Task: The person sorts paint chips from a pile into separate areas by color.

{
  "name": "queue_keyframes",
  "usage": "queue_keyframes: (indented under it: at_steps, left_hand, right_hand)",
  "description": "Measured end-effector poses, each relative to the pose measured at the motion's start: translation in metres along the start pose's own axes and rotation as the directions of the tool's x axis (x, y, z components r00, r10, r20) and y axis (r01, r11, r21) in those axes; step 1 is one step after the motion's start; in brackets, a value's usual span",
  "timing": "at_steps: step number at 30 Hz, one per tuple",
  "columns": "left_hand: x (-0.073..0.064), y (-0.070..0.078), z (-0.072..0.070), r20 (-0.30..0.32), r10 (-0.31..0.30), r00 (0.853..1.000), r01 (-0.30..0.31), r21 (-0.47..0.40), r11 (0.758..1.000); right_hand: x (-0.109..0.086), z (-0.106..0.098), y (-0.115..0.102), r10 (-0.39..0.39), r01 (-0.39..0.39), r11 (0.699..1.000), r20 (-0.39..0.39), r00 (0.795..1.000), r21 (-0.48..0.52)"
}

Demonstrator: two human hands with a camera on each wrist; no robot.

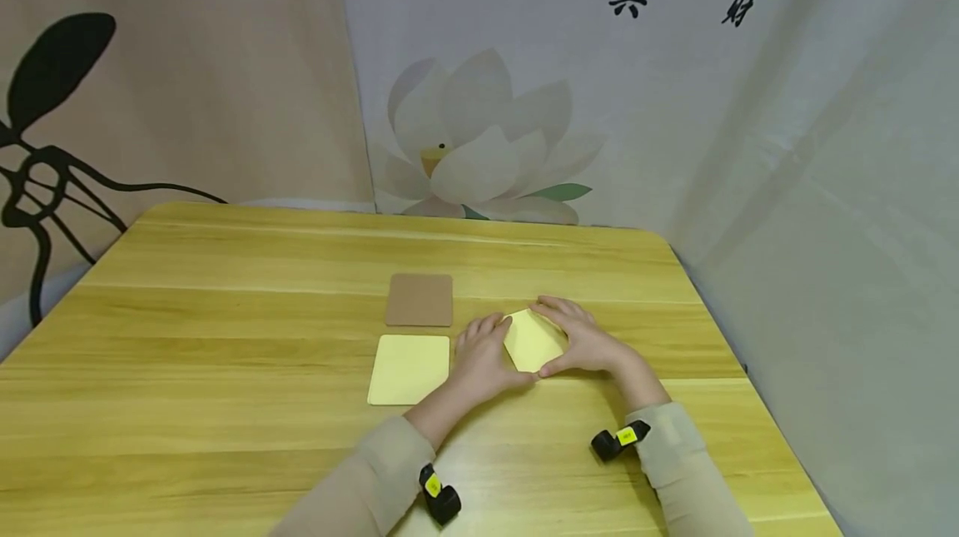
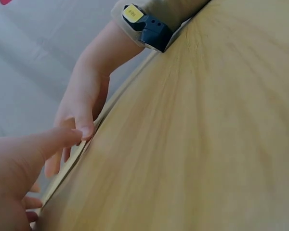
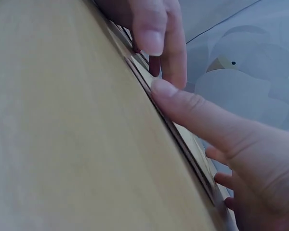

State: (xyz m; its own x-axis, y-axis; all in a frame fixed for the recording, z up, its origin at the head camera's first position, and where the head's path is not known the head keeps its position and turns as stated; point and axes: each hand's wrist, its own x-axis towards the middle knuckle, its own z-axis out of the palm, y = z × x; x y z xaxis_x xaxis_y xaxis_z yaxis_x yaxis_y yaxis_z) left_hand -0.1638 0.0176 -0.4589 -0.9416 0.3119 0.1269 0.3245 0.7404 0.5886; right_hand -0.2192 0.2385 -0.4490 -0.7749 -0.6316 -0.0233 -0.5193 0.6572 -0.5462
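Note:
Between my two hands a square yellow card (image 1: 534, 343) sits turned at an angle on the table. My left hand (image 1: 483, 358) holds its left side, thumb at the near corner and fingers at the left corner. My right hand (image 1: 588, 343) spans the other side, with fingertips at the far edge and thumb by the near corner. From the right wrist, the right thumb presses the edge of the card (image 3: 183, 134), which shows thin stacked layers. Both thumbs almost meet there. Beside the left hand lies another yellow card (image 1: 409, 370).
A brown square card (image 1: 419, 300) lies behind the left yellow card. All rest on a wooden table (image 1: 225, 404) with rounded far corners. A curtain (image 1: 487, 21) printed with a flower hangs right behind the table. Each sleeve carries a small black wrist camera (image 1: 440, 497).

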Motion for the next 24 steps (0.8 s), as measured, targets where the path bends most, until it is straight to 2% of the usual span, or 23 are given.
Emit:
queue_keyframes:
  at_steps: [7, 24]
  left_hand:
    - [0.0026, 0.0021, 0.0018, 0.043, -0.033, 0.999, 0.031, 0.046, 0.998]
    - [0.0051, -0.0045, 0.0016, 0.005, -0.027, 1.0, 0.026, 0.064, 0.998]
  right_hand:
    - [0.0003, 0.0002, 0.0015, -0.012, 0.012, 1.0, 0.003, 1.0, -0.018]
    - [-0.0022, 0.0018, -0.0008, 0.018, -0.018, 1.0, -0.009, 1.0, 0.008]
